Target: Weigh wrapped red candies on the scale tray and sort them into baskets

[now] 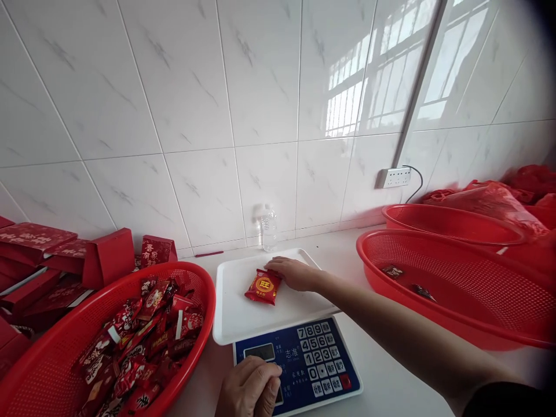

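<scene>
My right hand (293,272) reaches over the white tray (226,321) from the right. Its fingers lie along the upper right edge of a red snack packet (263,286) with a yellow round emblem, closed against it; the thumb is partly hidden. Below the tray, my left hand (249,385) is curled closed over the left part of the blue scale panel (299,362), partly covering its displays. Nothing shows between its fingers. The scale's number keys (321,356) are uncovered to the right of it.
At left stands a red basket (207,295) full of small wrapped snacks (143,341), with red boxes (108,258) behind. Red baskets (369,249) stand at right, the nearer holding a few dark packets (393,271). A clear bottle (269,229) stands against the tiled wall below a power socket (394,177).
</scene>
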Demonstrator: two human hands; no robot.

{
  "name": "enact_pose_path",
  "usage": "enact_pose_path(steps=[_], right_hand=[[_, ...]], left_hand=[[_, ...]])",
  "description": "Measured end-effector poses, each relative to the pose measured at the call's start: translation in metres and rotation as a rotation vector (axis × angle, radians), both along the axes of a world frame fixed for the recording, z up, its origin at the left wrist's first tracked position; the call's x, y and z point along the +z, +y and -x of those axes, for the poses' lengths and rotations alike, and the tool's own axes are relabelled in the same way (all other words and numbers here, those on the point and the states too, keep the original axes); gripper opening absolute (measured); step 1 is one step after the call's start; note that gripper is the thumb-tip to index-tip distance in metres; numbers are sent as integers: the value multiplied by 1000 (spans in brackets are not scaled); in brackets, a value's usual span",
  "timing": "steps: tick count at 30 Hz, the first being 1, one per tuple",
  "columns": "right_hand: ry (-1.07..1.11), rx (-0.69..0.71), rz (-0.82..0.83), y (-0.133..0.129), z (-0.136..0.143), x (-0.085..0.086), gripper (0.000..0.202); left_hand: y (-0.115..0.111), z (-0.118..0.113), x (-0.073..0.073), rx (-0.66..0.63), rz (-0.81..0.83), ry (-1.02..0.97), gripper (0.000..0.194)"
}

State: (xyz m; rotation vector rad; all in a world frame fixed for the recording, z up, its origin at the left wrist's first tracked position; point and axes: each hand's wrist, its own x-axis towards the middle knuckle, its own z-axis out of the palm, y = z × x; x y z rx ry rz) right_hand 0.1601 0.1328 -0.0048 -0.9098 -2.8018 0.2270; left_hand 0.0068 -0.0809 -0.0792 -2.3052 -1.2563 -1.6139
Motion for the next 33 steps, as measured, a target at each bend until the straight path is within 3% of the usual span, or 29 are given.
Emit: enact_pose_path(steps=[3,7,16,20,22,24,28,31,33], right_hand=[[1,-87,-23,-4,-10,-1,33],[47,-233,-64,-14,-47,-4,28],[197,-757,-243,-16,-201,1,39],[186,-876,-319,-20,-238,-6,48],[194,-841,-347,-22,-233,-10,50],[217,-724,-340,-26,-210,-11,50],[214,-455,-210,-43,-130,-4,50],[82,-197,85,-60,-65,7,63],[17,-87,186,-66,-29,13,66]], left_hand=[[0,1,-1,-18,8,11,27],[0,3,-2,-43,13,42,22],[0,9,-3,-127,75,92,15],[-1,9,-1,-131,81,84,14],[-1,8,-1,-131,85,74,14],[-1,7,-2,-128,87,64,14],[-3,2,-3,-98,89,4,19],[-4,0,-3,-77,86,-20,22],[-4,0,-2,-62,87,-17,23]])
